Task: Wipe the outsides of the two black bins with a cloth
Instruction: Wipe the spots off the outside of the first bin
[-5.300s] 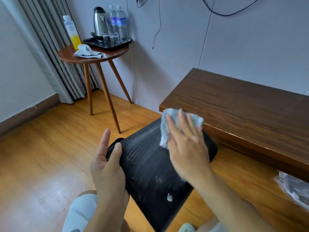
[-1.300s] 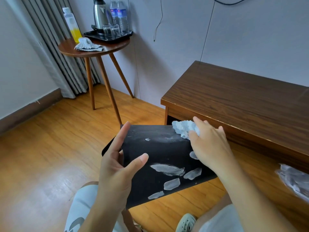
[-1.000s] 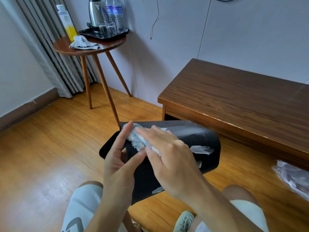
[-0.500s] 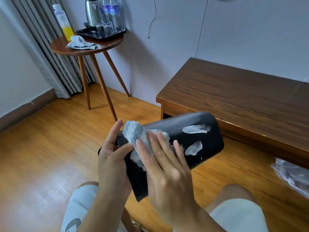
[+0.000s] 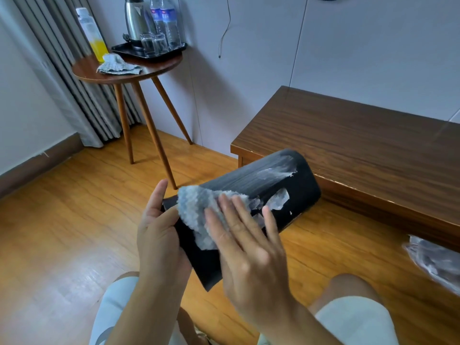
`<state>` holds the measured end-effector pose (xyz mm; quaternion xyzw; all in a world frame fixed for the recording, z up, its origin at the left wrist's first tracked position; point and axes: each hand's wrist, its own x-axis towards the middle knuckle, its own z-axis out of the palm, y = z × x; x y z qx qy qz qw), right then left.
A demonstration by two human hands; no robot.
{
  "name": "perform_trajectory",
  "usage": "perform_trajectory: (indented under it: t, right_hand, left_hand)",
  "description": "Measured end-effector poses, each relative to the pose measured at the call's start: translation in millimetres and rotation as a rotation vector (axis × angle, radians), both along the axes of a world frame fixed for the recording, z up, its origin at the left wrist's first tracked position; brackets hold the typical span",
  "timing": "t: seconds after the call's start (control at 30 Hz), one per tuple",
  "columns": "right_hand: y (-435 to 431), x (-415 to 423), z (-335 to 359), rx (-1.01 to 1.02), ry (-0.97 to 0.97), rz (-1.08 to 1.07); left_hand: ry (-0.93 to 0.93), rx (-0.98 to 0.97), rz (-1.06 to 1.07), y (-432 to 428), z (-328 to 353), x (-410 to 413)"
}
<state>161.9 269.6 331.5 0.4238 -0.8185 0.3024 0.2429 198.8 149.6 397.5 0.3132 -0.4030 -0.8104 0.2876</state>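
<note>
**Bin on its side, mid-wipe**

Bin (image 5: 261,190) is black and lies tipped over above the person's knees, so its long side faces up for wiping. Left hand (image 5: 159,235) grips the near end to keep it steady. Right hand (image 5: 246,245) presses the cloth (image 5: 196,210) flat with straight fingers. White smears (image 5: 278,170) remain at the far end.

Your left hand (image 5: 159,235) cups the near end of the black bin (image 5: 268,188), thumb raised along its edge, fingers wrapped beneath. Your right hand (image 5: 249,247) lies flat with fingers spread and straight, pressing the cloth (image 5: 196,210) against the bin's side.
</note>
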Motion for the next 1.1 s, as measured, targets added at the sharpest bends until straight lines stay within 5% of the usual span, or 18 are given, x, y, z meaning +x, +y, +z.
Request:
perform_trajectory:
  t: [0.23, 0.47, 0.57, 0.73, 0.9, 1.1]
  right_hand:
    - [30, -89, 9, -0.059, -0.197, -0.372]
    - [6, 6, -6, -0.013, -0.004, 0.086]
    - [16, -28, -5, -0.024, 0.012, 0.033]
    - [29, -84, 11, -0.117, -0.148, -0.243]
    - [47, -105, 33, -0.419, -0.663, -0.016]
    - [37, -99, 35, -0.392, -0.718, -0.082]
  left_hand:
    - [0.022, 0.02, 0.083, -2, 0, 6]
    - [0.029, 0.091, 0.075, -6, 3, 1]
    - [0.018, 0.103, 0.058, -7, 0, 5]
    - [0.03, 0.095, 0.082, -11, 1, 7]
    - [-0.019, 0.119, 0.076, -24, 0, 9]
    - [0.006, -0.084, 0.079, -13, 2, 7]
